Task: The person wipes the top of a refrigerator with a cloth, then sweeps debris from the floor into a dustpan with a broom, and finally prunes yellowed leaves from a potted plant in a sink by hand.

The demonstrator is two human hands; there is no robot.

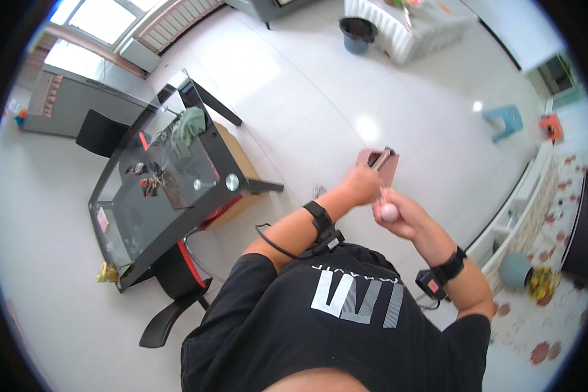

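Out in front of me, to the right of the glass table, my two hands are close together. My left hand (361,185) is closed round a thin, light-coloured handle (383,159) that ends in a dark tip. Just nearer to me, my right hand (404,219) is closed on a pale pink rounded handle end (389,212). Beyond the hands shows a flat pink dustpan-like piece (390,171) with a dark opening, partly hidden by the left hand. Whether both handle parts belong to one tool, I cannot tell.
A black-framed glass table (209,185) carrying a green cloth (189,125) stands left, with a black chair (176,287) beside it. A dark bucket (357,36) sits far ahead. Right are a blue stool (504,122), a red stool (551,127) and a low white cabinet (513,212).
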